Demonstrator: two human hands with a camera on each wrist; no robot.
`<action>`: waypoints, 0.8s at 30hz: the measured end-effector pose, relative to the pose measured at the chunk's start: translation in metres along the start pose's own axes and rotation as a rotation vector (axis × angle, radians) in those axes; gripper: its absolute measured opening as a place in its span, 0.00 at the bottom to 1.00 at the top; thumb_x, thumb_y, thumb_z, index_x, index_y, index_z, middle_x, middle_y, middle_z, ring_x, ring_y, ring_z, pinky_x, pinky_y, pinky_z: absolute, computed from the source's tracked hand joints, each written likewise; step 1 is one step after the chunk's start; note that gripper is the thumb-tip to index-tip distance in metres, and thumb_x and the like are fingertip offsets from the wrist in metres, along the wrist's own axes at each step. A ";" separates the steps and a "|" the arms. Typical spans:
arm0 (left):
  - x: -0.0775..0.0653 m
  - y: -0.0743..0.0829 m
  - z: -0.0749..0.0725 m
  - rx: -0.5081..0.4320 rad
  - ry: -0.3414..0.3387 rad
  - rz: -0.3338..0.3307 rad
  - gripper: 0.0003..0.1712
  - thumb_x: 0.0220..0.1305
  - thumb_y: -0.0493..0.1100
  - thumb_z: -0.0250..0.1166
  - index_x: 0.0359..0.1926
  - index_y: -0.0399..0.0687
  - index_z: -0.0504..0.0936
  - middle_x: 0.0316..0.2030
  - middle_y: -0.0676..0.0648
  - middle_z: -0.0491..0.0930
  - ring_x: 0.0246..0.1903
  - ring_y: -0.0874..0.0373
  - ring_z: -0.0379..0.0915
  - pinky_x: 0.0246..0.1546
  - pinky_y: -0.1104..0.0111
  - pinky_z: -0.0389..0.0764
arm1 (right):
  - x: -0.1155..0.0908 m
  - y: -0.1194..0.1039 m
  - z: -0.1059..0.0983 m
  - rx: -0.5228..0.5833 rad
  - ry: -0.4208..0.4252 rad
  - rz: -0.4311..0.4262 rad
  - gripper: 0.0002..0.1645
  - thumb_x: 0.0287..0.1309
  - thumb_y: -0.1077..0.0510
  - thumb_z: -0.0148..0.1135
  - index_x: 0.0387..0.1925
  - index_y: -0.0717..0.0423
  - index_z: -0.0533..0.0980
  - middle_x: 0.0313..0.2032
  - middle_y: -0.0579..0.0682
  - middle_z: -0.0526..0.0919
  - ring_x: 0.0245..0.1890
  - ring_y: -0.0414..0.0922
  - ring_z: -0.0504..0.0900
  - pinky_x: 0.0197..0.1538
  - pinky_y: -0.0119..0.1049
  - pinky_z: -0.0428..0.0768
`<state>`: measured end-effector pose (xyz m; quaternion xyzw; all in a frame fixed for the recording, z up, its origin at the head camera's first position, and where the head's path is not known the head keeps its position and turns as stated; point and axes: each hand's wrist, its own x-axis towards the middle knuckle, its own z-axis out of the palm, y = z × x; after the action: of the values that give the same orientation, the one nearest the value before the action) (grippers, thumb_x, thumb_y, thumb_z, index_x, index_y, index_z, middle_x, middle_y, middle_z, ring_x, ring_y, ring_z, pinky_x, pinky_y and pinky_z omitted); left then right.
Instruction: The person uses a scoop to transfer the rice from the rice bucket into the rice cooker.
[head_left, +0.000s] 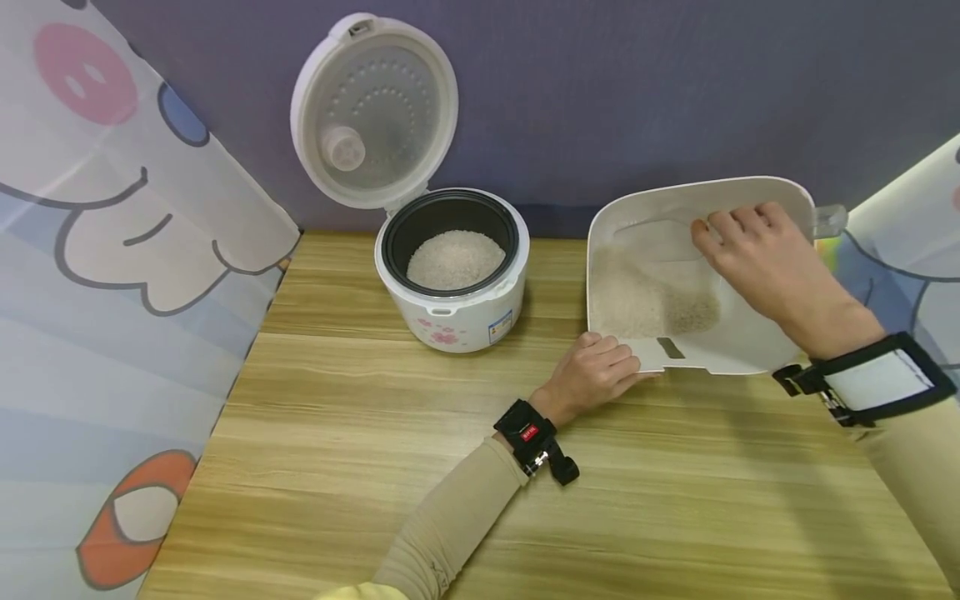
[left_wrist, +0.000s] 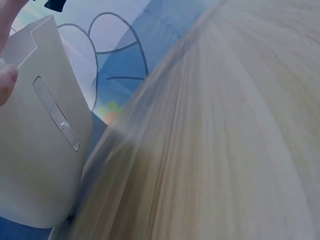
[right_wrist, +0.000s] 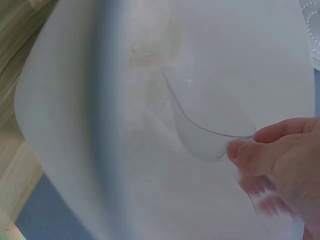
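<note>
A white rice bin (head_left: 757,354) stands at the right of the table, with a low layer of rice (head_left: 652,304) at its bottom. My left hand (head_left: 596,371) grips the near left corner of its rim, fingers curled over the edge. Inside the bin, my right hand (head_left: 780,267) holds a clear plastic scoop (right_wrist: 210,112); the right wrist view shows thumb and fingers pinching it near the base of its bowl. No rice can be made out in the scoop. The left wrist view shows the bin's outer wall (left_wrist: 45,165) with a narrow window strip.
Left of the bin stands a white rice cooker (head_left: 450,321), its lid (head_left: 375,108) raised and a mound of rice (head_left: 457,260) in the dark inner pot. A clear plastic piece (head_left: 831,222) juts out at the bin's far right. A purple-grey wall (head_left: 555,100) rises behind the table.
</note>
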<state>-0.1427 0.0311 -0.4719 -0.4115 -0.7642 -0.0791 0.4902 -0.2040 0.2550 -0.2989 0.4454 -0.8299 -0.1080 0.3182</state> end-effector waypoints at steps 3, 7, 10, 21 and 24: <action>0.001 0.000 -0.001 -0.016 -0.007 -0.020 0.16 0.72 0.57 0.65 0.25 0.61 0.79 0.24 0.63 0.77 0.28 0.67 0.70 0.46 0.70 0.67 | 0.000 0.000 -0.005 -0.009 -0.002 0.014 0.12 0.67 0.75 0.45 0.45 0.74 0.74 0.36 0.70 0.78 0.33 0.68 0.79 0.37 0.58 0.74; 0.003 -0.001 -0.002 -0.050 0.000 -0.042 0.18 0.71 0.59 0.65 0.24 0.60 0.79 0.23 0.62 0.76 0.27 0.68 0.70 0.44 0.71 0.67 | -0.002 -0.002 -0.012 -0.028 -0.029 0.009 0.10 0.64 0.77 0.46 0.39 0.75 0.75 0.29 0.68 0.77 0.26 0.65 0.78 0.33 0.55 0.73; 0.005 -0.003 -0.003 -0.059 0.002 -0.045 0.18 0.70 0.59 0.66 0.25 0.59 0.79 0.23 0.62 0.77 0.27 0.68 0.70 0.44 0.70 0.67 | -0.007 -0.004 -0.016 -0.038 -0.063 -0.004 0.09 0.61 0.79 0.48 0.37 0.75 0.75 0.26 0.67 0.76 0.24 0.63 0.78 0.30 0.52 0.72; 0.011 -0.008 -0.004 -0.084 -0.059 -0.042 0.20 0.73 0.60 0.63 0.25 0.58 0.78 0.22 0.61 0.74 0.27 0.67 0.69 0.45 0.71 0.68 | -0.017 -0.008 -0.021 -0.047 -0.039 -0.006 0.08 0.59 0.78 0.46 0.26 0.73 0.69 0.20 0.65 0.70 0.21 0.62 0.74 0.32 0.50 0.68; 0.015 -0.008 -0.006 -0.102 -0.096 -0.050 0.20 0.74 0.60 0.61 0.26 0.58 0.79 0.24 0.62 0.75 0.29 0.67 0.70 0.45 0.72 0.68 | -0.019 -0.007 -0.021 -0.030 -0.026 0.002 0.09 0.59 0.77 0.46 0.24 0.72 0.68 0.20 0.65 0.69 0.21 0.62 0.73 0.33 0.52 0.68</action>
<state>-0.1471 0.0313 -0.4546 -0.4203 -0.7917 -0.1105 0.4293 -0.1786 0.2681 -0.2940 0.4383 -0.8327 -0.1260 0.3142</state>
